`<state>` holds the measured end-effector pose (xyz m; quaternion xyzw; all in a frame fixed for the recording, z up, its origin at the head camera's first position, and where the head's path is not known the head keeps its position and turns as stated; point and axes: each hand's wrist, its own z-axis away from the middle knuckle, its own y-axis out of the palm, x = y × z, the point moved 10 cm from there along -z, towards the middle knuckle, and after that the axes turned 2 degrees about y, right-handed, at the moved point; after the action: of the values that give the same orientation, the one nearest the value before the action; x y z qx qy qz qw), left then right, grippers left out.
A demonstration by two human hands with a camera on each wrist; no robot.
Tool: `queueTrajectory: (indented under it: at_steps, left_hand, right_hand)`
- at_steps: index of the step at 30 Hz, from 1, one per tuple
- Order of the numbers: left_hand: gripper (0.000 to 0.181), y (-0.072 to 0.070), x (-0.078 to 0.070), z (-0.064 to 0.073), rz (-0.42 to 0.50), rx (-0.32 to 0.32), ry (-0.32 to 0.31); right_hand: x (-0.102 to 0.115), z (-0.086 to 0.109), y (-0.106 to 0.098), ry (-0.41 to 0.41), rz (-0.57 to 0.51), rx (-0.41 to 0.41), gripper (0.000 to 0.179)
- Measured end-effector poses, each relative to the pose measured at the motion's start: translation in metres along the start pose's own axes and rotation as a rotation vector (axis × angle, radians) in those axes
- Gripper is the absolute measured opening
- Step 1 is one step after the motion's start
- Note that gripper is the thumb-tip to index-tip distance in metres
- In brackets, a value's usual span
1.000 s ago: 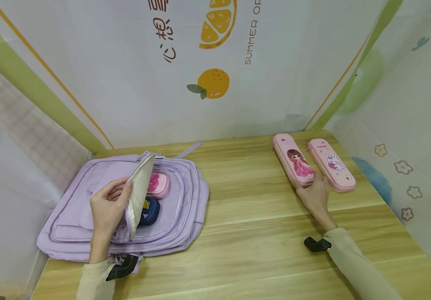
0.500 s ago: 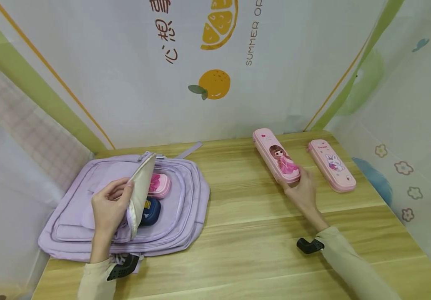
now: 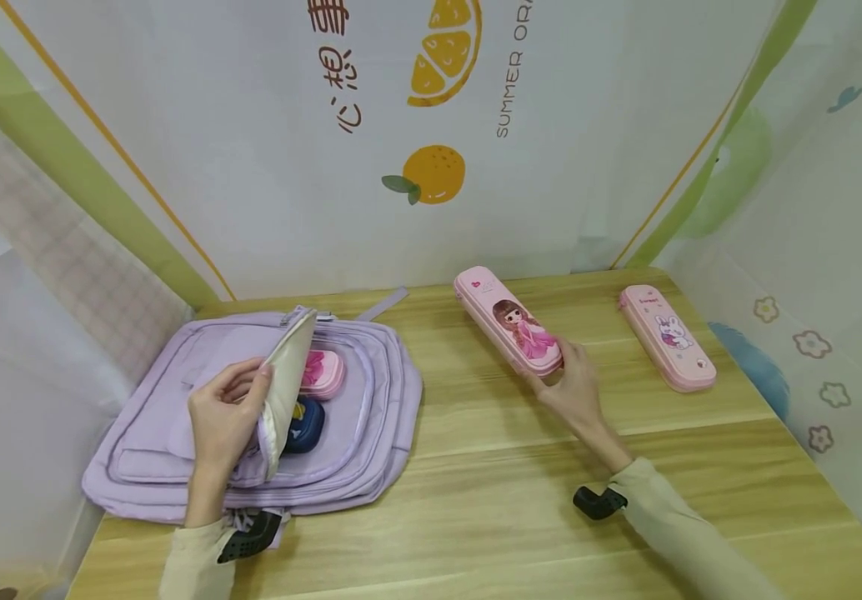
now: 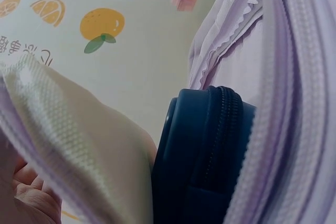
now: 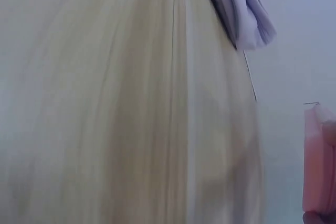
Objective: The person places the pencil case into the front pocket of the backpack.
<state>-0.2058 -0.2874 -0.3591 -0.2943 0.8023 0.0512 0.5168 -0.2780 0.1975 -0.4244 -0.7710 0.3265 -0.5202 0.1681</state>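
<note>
A lilac backpack (image 3: pixel 153 400) lies on the table at the left, its front pocket unzipped. My left hand (image 3: pixel 224 417) pinches the pocket's cream-lined flap (image 3: pixel 290 383) and holds it up. Inside the pocket lie a pink case (image 3: pixel 324 373) and a dark blue zippered case (image 4: pixel 194 145), both partly hidden by the flap in the head view. My right hand (image 3: pixel 573 392) grips the near end of a pink pencil case with a doll picture (image 3: pixel 509 321), which is tilted. In the right wrist view only a sliver of that pencil case (image 5: pixel 316 166) shows at the right edge.
A second pink pencil case with a rabbit picture (image 3: pixel 669 337) lies at the right of the wooden table (image 3: pixel 476 500). A fabric curtain with orange prints (image 3: pixel 536 208) hangs behind the table's far edge. A lilac strap (image 3: pixel 384 304) sticks out behind the backpack.
My right hand has lifted the doll pencil case from beside the rabbit one and carried it left, toward the backpack. My left hand keeps the flap raised in the same place.
</note>
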Motion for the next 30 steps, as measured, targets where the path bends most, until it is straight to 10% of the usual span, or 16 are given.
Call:
queueTrajectory:
  at_steps: [30]
  left_hand:
    - [0.018,0.001,-0.027,0.005,0.034,0.017,0.029]
  right_hand:
    - [0.099,0.044,0.069,-0.234,-0.151,0.297,0.074]
